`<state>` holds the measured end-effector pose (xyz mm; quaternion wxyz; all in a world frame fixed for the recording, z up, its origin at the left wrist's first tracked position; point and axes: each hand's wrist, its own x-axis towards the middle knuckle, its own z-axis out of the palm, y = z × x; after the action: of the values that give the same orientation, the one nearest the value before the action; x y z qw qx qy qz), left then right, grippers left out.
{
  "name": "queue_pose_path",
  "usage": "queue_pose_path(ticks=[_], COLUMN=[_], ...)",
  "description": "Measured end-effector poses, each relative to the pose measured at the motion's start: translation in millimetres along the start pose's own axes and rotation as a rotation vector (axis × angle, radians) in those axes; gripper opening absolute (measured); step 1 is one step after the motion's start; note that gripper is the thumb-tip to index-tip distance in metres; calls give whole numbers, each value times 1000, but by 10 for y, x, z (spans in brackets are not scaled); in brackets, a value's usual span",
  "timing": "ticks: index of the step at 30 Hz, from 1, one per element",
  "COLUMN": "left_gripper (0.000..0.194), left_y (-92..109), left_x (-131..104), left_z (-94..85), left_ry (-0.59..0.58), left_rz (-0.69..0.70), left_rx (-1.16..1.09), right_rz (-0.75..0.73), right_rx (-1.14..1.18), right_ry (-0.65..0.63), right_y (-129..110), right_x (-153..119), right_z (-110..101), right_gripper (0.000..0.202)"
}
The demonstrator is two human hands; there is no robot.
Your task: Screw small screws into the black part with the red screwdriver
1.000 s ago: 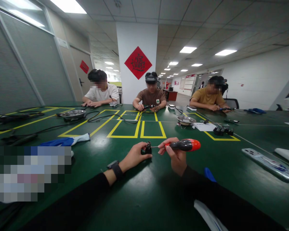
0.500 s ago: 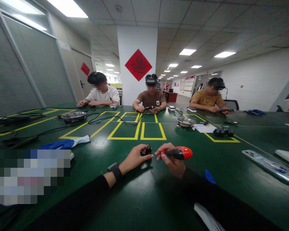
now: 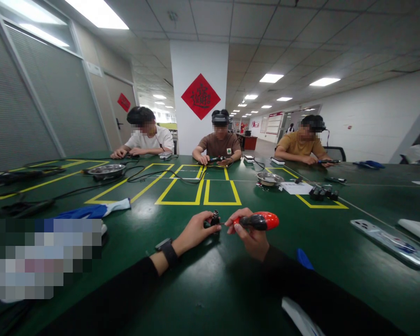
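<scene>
Between the thumb and fingers of my left hand (image 3: 196, 231) stands a small black part with a metal connector on top (image 3: 215, 217), upright close to the tabletop. My right hand (image 3: 250, 238) is closed around a screwdriver (image 3: 261, 221) with a red and black handle, held nearly level. Its thin shaft points left at the side of the black part. The tip is too small and too near my left fingers to tell whether it sits in a screw.
On the green table (image 3: 199, 280) are a blue and white glove (image 3: 94, 209), metal bowls (image 3: 107, 171) (image 3: 270, 178), several black parts (image 3: 324, 192) beside white paper (image 3: 297, 187), a phone (image 3: 392, 242) and black cables (image 3: 154, 173). Three people sit opposite, hands on the table.
Both my hands keep almost the same pose, with the screwdriver still against the black part's side. The whole view has shifted very slightly.
</scene>
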<state>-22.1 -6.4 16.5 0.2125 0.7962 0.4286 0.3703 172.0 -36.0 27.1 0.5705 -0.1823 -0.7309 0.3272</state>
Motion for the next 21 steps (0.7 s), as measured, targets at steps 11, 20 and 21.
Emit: queue_pose_path(ticks=[11, 20, 21], left_gripper=[35, 33, 33], left_y=[-63, -45, -44], left_x=[-16, 0, 0], left_z=[17, 34, 35], left_ry=[10, 10, 4], left_rz=[53, 31, 32], left_rx=[34, 40, 32], right_rz=[12, 28, 26], right_rx=[3, 54, 68], right_ry=[25, 71, 105], right_y=[8, 44, 36], right_x=[8, 21, 25], right_z=[9, 27, 31], right_gripper=[8, 9, 9])
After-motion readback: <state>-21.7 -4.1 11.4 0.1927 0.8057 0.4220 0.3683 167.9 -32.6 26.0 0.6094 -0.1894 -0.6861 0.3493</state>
